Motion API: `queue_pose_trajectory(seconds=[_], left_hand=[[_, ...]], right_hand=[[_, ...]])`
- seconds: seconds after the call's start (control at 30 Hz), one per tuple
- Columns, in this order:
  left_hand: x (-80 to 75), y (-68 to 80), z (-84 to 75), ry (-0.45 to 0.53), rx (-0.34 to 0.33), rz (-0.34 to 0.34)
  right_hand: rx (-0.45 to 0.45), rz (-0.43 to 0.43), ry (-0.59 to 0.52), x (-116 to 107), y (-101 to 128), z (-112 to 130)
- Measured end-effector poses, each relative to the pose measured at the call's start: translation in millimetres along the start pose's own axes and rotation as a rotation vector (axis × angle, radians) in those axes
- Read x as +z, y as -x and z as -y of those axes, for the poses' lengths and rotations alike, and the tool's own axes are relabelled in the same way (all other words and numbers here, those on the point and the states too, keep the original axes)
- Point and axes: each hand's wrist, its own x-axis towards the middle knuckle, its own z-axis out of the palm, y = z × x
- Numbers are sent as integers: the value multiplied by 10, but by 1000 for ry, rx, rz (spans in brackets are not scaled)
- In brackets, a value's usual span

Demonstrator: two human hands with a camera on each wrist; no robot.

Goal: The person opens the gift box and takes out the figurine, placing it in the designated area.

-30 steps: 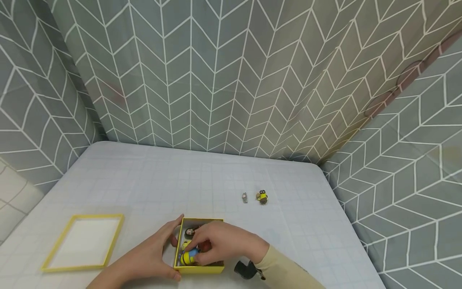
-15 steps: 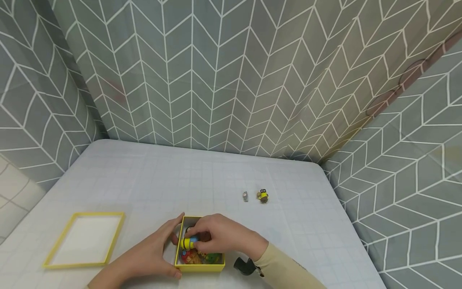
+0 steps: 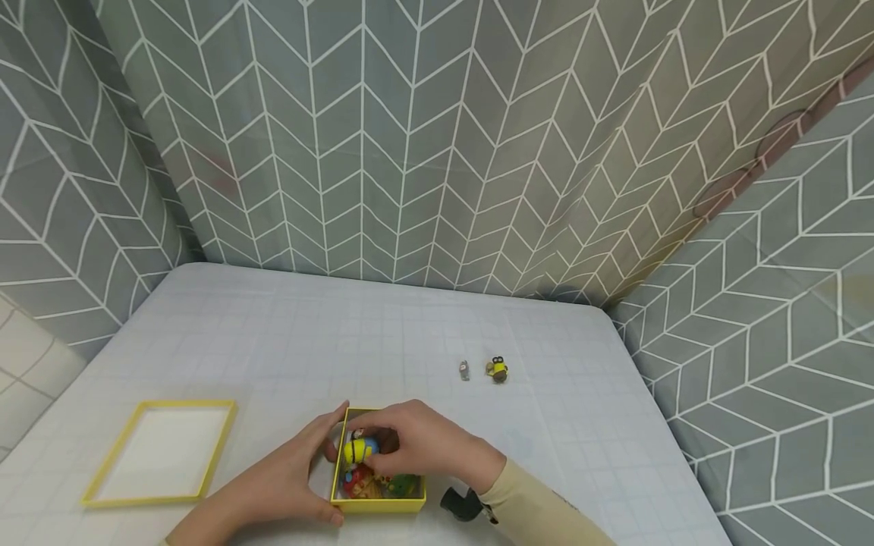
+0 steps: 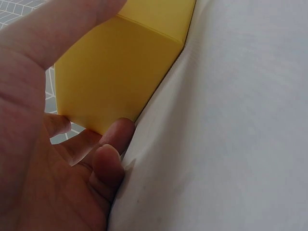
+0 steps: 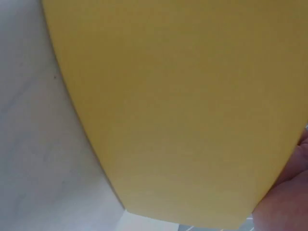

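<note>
Above the yellow box that our left hand steadies, our right hand now pinches the yellow-and-blue figure, lifted clear of the toys beneath.

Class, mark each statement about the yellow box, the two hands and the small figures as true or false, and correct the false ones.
1. The right hand pinches a yellow and blue figure over the yellow box. True.
2. The left hand lies flat on the lid. False: it holds the box's left side, and the lid lies apart to the left.
3. Two small figures lie on the table beyond the box. True.
4. The box is empty. False: colourful pieces lie inside.
</note>
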Motion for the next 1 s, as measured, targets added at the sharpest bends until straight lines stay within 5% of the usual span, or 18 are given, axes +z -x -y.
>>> queue_pose_trajectory(seconds=[0.37,0.63,0.87,1.0], left_hand=[[1,-4,-4,8,-11,5],[4,-23,-10,34,-17,7],[10,-19,4,28,2,-4],[8,-24,3,38,-13,8]], right_hand=[[-19,-70,-8,-26,14,-87],[117,-121,-288,-108,84,-54],[175,-195,-697,-176,155,-113],[204,-273,-697,-199,193,-166]])
